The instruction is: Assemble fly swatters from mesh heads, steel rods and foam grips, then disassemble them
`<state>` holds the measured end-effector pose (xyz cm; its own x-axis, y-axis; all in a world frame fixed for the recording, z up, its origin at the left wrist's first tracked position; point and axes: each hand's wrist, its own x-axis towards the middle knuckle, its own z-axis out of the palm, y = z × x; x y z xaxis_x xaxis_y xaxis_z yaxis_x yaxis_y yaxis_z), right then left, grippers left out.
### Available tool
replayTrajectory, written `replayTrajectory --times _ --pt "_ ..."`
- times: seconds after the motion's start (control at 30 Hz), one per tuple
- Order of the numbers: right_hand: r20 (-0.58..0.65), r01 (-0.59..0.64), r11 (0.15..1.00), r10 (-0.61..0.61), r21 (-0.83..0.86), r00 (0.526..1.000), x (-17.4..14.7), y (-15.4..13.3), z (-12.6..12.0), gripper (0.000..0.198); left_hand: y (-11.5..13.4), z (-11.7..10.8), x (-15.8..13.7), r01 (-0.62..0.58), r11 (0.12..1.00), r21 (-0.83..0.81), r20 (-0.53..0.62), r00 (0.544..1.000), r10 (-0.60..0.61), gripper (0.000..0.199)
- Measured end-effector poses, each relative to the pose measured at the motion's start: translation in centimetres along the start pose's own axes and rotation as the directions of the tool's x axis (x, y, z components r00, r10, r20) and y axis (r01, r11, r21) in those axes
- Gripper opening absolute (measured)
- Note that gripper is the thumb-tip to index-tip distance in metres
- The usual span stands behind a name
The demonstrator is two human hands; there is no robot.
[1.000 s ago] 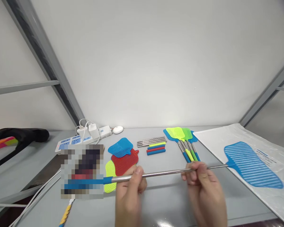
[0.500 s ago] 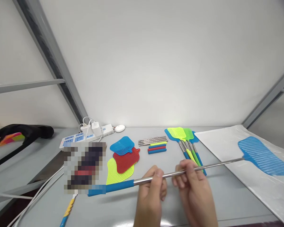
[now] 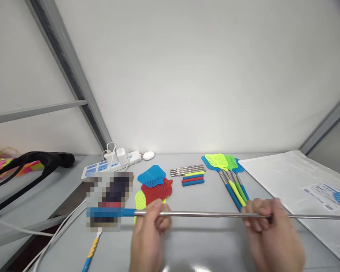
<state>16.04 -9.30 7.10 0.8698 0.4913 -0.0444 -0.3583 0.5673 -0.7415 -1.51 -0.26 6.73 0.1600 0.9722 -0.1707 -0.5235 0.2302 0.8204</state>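
Note:
Both my hands are closed on one long fly swatter [image 3: 198, 214] with a telescopic metal rod, held level above the table. My left hand [image 3: 150, 230] grips the rod just right of its blue handle. My right hand [image 3: 272, 230] pinches the thinner rod farther right, near the blue swatter head, which is cut off by the right edge. Beyond my left hand lie loose swatter heads: a blue one [image 3: 152, 176], a red one [image 3: 157, 192] and a yellow-green one [image 3: 140, 200]. Near my right hand lies a fan of several assembled swatters [image 3: 228, 170].
Metal rods [image 3: 187, 170] and coloured handle sleeves [image 3: 192, 181] lie mid-table. A white wrapped package [image 3: 289, 181] is on the right. At left are a power strip [image 3: 102, 166] with chargers, a pixelated item [image 3: 110, 200], cables and a black strap-like object [image 3: 51, 160].
My hands have moved apart along the rod, the left one leftward and the right one rightward. The rod is now longer and level, its blue head mostly out of view.

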Motion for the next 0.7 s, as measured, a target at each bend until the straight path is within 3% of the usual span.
replayTrajectory --times 0.07,0.13,0.3,0.43,0.53,0.6,0.7 --pt "-0.06 0.036 0.999 -0.034 0.035 0.998 1.0 -1.3 -1.1 0.037 1.2 -0.7 0.2 -0.055 0.998 -0.036 -0.049 0.997 0.054 0.052" --pt "-0.088 0.048 0.998 -0.044 0.049 0.995 1.8 -2.1 -2.0 0.037 1.6 -0.9 0.3 -0.078 0.995 -0.053 -0.025 0.997 0.077 0.051" --pt "-0.097 0.047 0.996 -0.039 0.079 0.995 2.1 -1.9 -1.7 0.036 -0.4 1.1 -0.3 -0.07 0.988 -0.138 -0.007 0.998 0.07 0.051" --pt "0.07 -0.048 0.997 0.043 0.066 0.997 -0.4 0.2 0.5 0.04 -3.0 3.1 -1.1 0.025 0.998 -0.052 0.164 0.986 -0.016 0.052" --pt "0.251 -0.179 0.984 0.176 -0.009 0.952 -2.5 2.2 1.8 0.048 -4.5 4.0 -1.6 0.065 0.998 -0.021 0.281 0.958 -0.056 0.054" --pt "0.267 -0.206 0.978 0.206 -0.029 0.941 -3.1 3.0 2.1 0.05 -4.9 4.0 -1.6 0.053 0.998 -0.016 0.275 0.96 -0.046 0.054" --pt "0.224 -0.226 0.974 0.224 -0.014 0.949 -2.7 2.9 1.8 0.051 -4.1 3.2 -1.0 -0.002 1.0 -0.023 0.164 0.987 0.006 0.052"
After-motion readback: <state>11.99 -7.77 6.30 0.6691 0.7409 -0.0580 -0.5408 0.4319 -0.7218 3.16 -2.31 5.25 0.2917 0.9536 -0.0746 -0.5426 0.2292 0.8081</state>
